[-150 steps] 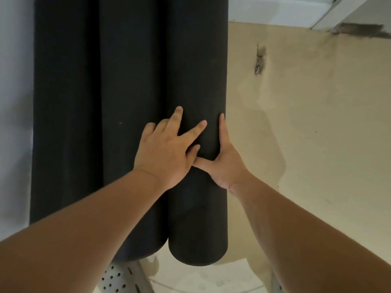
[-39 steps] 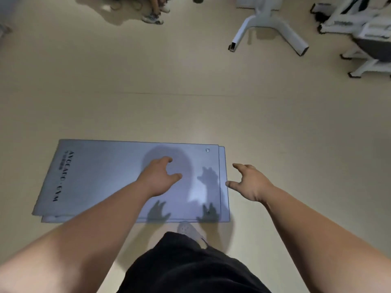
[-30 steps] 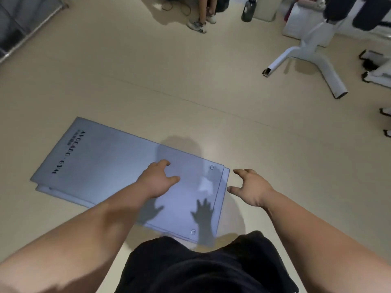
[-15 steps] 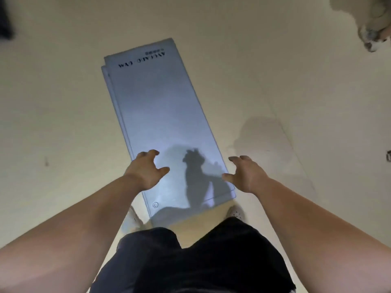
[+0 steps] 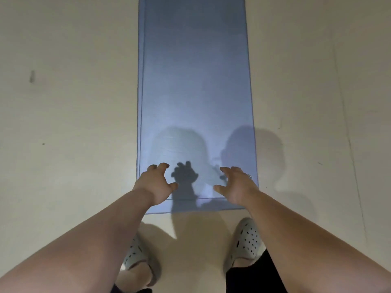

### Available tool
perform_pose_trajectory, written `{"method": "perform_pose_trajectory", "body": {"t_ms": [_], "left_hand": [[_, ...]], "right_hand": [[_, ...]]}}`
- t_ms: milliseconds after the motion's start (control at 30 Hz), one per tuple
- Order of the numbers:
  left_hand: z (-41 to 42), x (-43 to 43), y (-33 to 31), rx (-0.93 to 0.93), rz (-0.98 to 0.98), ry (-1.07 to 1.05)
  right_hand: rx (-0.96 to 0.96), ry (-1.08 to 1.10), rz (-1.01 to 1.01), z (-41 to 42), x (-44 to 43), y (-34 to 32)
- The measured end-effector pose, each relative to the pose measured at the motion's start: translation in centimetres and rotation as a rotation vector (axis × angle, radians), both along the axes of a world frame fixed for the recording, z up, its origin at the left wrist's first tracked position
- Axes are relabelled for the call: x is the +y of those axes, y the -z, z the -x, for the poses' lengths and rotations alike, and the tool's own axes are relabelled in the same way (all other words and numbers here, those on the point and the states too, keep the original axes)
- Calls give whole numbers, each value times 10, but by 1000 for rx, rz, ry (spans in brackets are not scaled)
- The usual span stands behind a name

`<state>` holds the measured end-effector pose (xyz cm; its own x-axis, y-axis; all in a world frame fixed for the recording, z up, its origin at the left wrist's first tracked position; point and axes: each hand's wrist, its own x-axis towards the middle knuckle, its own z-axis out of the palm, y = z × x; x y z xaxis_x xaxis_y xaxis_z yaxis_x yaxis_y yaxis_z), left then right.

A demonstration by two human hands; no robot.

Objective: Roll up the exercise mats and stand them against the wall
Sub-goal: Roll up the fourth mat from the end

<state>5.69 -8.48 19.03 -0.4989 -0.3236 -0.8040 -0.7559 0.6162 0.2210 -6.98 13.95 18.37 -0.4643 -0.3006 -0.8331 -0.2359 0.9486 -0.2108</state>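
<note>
A blue-grey exercise mat (image 5: 194, 81) lies flat on the beige floor, running straight away from me, its far end cut off by the frame's top. A second mat's edge (image 5: 140, 102) shows under it along the left side and at the near end. My left hand (image 5: 155, 183) hovers above the near left corner, fingers spread and loosely bent, holding nothing. My right hand (image 5: 236, 185) hovers the same way above the near right corner, beside a small metal eyelet (image 5: 249, 177). Their shadows fall on the mat between them.
My feet in white perforated clogs, left (image 5: 135, 254) and right (image 5: 245, 240), stand on the beige floor (image 5: 69, 123) just short of the mat's near end. A floor seam (image 5: 347, 123) runs along the right.
I have stepped round to the mat's short end, so it now lies lengthwise in front of me. Both hands have come down closer to its near corners, still holding nothing.
</note>
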Motion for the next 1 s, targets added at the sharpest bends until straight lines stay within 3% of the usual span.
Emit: {"method": "perform_pose_trajectory", "body": {"t_ms": [233, 400, 600, 733, 833, 1000], "left_hand": [[-16, 4, 197, -39, -40, -2], [-10, 1, 289, 38, 52, 36], [-39, 31, 327, 198, 221, 342], [-78, 51, 346, 173, 257, 432], [-87, 46, 355, 146, 295, 507], [-85, 41, 347, 282, 295, 562]], "right_hand": [[19, 60, 50, -21, -20, 189], [111, 29, 100, -21, -29, 287], [221, -269, -31, -51, 1, 332], [312, -402, -41, -74, 22, 348], [348, -480, -22, -66, 27, 354], [344, -505, 111, -63, 29, 341]]}}
